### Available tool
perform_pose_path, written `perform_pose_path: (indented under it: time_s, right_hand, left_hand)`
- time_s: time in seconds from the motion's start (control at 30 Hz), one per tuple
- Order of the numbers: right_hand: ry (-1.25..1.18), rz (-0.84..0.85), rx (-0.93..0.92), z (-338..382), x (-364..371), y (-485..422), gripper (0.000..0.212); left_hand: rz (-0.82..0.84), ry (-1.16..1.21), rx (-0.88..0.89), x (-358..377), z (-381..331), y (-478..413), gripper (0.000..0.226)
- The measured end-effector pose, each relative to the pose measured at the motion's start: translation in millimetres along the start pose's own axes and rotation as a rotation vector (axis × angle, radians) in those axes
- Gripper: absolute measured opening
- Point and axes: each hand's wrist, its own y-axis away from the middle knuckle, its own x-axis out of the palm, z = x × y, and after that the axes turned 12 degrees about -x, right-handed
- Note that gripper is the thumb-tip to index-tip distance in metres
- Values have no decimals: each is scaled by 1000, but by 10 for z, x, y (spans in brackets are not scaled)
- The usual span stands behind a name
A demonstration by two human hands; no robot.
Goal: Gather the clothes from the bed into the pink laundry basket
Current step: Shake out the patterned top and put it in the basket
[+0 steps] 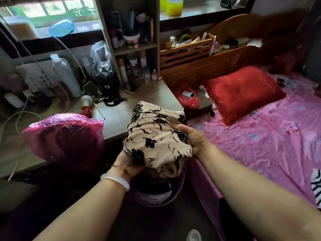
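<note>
Pink bed sheet lies to my right. My left hand grips the beige floral garment from below; my right hand clamps its side. Directly beneath hangs the pink laundry basket. Garment: soft, light, floppy; support bunched folds.

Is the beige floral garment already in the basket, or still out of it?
Out. Both hands, left and right, hold the bundled garment above the basket, which already has dark clothes inside.

Beige black-print garment bunched above pink basket; striped garment on bed.
</note>
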Motion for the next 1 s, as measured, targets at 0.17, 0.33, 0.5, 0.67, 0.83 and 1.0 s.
perform_pose_path:
  time_s: [0.17, 0.33, 0.5, 0.67, 0.83, 1.0]
  right_hand:
    - [259, -104, -35, -266, -241, -299, 31]
    - [335, -226, -19, -639, -448, -546, 32]
    - [552, -248, -51, -944, -602, -853, 24]
    - [615, -225, -65, -911, -693, -1099, 29]
    - [853, -200, 4, -1271, -1062, -1329, 38]
    - [1148, -350, 135, -1624, -1544, -1326, 74]
  left_hand:
    - [25, -217, -35, -614, -161, 107, 50]
    - [114, -135, -198, -1102, -187, -52, 79]
    - [-333, -209, -319, -973, 73, -500, 44]
    - [-418, -78, -277, -1133, 345, -747, 33]
    - [-584, -273, -426, -1590, 552, -1033, 65]
    - [-982, -600, -425, -1975, 666, -1241, 98]
